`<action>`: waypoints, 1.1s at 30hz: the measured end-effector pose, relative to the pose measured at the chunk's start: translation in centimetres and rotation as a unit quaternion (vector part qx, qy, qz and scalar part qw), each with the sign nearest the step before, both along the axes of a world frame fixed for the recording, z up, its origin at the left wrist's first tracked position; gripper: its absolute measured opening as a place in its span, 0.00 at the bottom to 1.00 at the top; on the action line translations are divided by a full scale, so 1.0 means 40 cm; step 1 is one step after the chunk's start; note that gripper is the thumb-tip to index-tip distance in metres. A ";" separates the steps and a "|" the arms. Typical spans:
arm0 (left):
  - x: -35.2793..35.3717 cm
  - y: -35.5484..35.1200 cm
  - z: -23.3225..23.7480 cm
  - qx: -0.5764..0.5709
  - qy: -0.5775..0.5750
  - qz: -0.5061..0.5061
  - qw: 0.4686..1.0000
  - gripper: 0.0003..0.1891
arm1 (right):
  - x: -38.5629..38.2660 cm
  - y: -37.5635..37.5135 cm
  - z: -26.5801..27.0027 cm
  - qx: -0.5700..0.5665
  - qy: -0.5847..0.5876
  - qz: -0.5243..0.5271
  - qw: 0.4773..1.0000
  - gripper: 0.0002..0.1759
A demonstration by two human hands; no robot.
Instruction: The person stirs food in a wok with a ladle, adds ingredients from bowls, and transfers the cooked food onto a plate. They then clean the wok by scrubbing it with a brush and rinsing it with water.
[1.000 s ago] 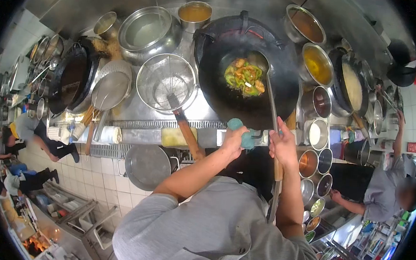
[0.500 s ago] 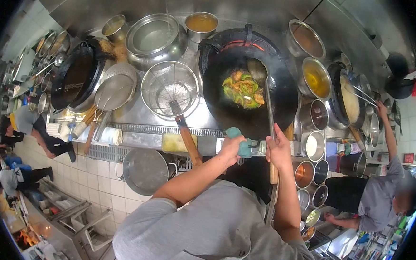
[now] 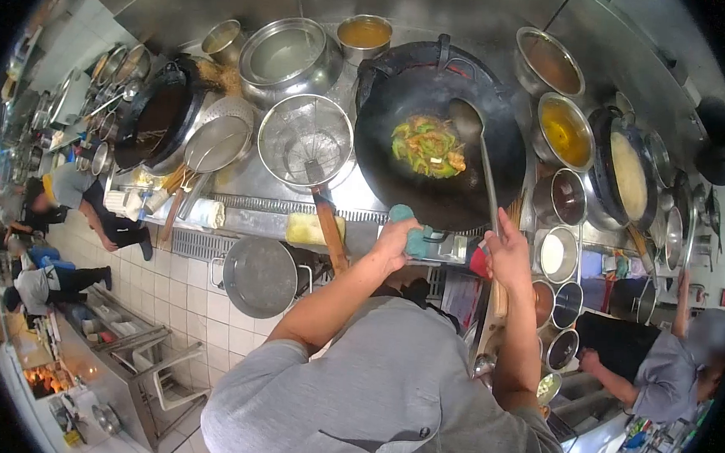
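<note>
My left hand (image 3: 395, 240) is closed around a green cloth (image 3: 416, 238) at the near rim of a black wok (image 3: 499, 164); the wok's handle is hidden by the cloth and fingers. In my right hand (image 3: 507, 250) is a long ladle (image 3: 489, 172), gripped where the metal shaft meets the wooden handle. Its bowl rests against the wok's inner wall, just right of the food. Sliced green vegetables with browned pieces (image 3: 428, 146) lie in a heap in the wok's middle. The wok sits on a dark burner ring (image 3: 372, 73).
Left of the wok, a wire strainer (image 3: 308, 103) with a wooden handle lies over the counter. Bowls of yellow liquid (image 3: 566, 133) and white contents (image 3: 553, 256) stand to the right. A yellow sponge (image 3: 304, 229) lies on the front ledge. A co-worker (image 3: 661, 361) stands at right.
The wok has moved back over the burner ring, covering more of it. The food has shifted and spread differently. The ladle and my right hand have moved right. The co-worker's raised arm has changed position.
</note>
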State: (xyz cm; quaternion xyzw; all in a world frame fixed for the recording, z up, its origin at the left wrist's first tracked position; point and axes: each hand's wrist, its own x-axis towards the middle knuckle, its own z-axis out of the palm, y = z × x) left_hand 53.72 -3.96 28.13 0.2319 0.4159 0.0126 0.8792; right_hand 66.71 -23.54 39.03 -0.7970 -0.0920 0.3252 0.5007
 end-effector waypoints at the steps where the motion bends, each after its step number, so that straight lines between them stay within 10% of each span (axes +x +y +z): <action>1: 0.009 -0.002 0.009 0.009 0.008 0.005 1.000 0.06 | -0.009 -0.003 0.011 0.037 0.048 -0.017 0.998 0.38; 10: 0.052 -0.059 0.040 0.087 0.035 0.037 0.995 0.06 | -0.039 -0.026 -0.016 0.173 0.271 -0.031 0.946 0.41; 18: 0.075 -0.111 -0.070 0.386 0.095 0.048 0.916 0.11 | -0.129 -0.098 0.081 0.291 0.408 -0.055 0.864 0.32; 24: 0.035 -0.128 0.126 0.330 0.102 0.035 0.938 0.14 | -0.138 -0.086 0.093 0.390 0.577 -0.080 0.713 0.19; 33: 0.010 -0.033 0.130 0.168 0.068 -0.021 0.983 0.06 | -0.160 -0.114 0.072 0.384 0.655 -0.055 0.649 0.14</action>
